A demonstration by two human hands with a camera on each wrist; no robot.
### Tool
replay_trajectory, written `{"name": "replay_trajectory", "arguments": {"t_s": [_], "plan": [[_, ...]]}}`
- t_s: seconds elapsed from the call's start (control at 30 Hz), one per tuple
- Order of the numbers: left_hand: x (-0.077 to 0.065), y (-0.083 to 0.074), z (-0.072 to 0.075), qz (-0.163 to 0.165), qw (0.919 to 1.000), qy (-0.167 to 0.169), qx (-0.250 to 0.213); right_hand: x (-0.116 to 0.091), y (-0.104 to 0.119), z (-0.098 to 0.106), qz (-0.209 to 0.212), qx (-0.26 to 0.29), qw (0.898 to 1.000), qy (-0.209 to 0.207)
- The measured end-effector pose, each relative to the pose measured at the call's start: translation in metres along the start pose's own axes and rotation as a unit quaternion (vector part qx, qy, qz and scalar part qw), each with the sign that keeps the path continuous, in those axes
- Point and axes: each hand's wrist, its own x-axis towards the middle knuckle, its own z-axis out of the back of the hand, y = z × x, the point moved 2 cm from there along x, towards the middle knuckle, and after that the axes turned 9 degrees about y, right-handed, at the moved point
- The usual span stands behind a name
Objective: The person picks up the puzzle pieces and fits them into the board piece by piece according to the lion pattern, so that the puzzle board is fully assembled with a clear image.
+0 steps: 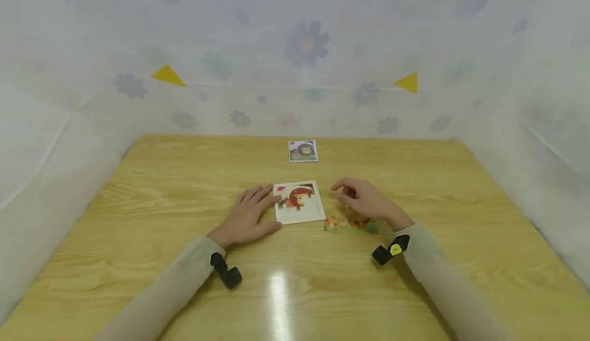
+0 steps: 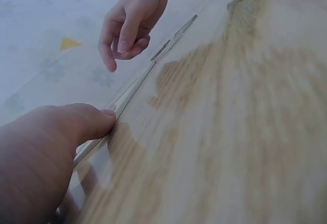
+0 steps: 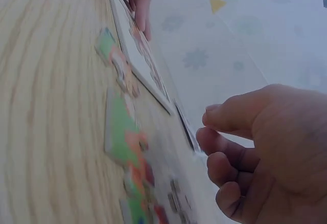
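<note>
A square white puzzle tray [image 1: 314,211] lies mid-table, with a lion picture [image 1: 297,197] partly fitted in its upper part and pale bare board below. My left hand [image 1: 246,215] rests spread along the tray's left side, fingertips over the edge and thumb [image 2: 94,122] at the near corner. To the right of the tray, my right hand [image 1: 364,197] hovers with loosely bent fingers, thumb and index apart, nothing between them. Several loose puzzle pieces [image 1: 331,224] lie below it; the right wrist view shows a green and orange piece [image 3: 120,129] among them.
A small printed card [image 1: 302,151] with the lion picture lies farther back on the wooden table [image 1: 207,162]. A flowered white curtain [image 1: 276,75] encloses the back and sides, carrying two yellow triangles [image 1: 407,83]. Each wrist wears a black camera [image 1: 230,277].
</note>
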Motion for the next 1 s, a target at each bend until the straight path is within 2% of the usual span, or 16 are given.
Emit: {"name": "replay_trajectory", "arguments": {"t_s": [0.2, 0.4, 0.57, 0.77, 0.87, 1.0], "plan": [[0.004, -0.002, 0.001, 0.0, 1.0, 0.006, -0.004, -0.031, -0.028, 0.018, -0.024, -0.013, 0.998, -0.051], [0.003, -0.003, 0.001, -0.002, 0.9999, 0.011, 0.0, -0.05, -0.045, 0.015, -0.036, -0.013, 0.999, -0.036], [0.001, -0.003, 0.0, -0.005, 1.0, 0.003, 0.004, -0.051, -0.046, 0.01, -0.062, -0.003, 0.998, -0.023], [0.001, 0.0, 0.0, -0.003, 1.0, -0.005, -0.001, -0.047, -0.042, 0.008, -0.083, -0.006, 0.996, -0.042], [0.001, 0.001, -0.001, 0.002, 1.0, -0.003, -0.001, -0.046, -0.041, 0.009, -0.082, -0.007, 0.995, -0.052], [0.001, 0.001, -0.004, 0.001, 1.0, -0.006, 0.001, -0.046, -0.041, 0.007, -0.06, -0.015, 0.995, -0.075]]}}
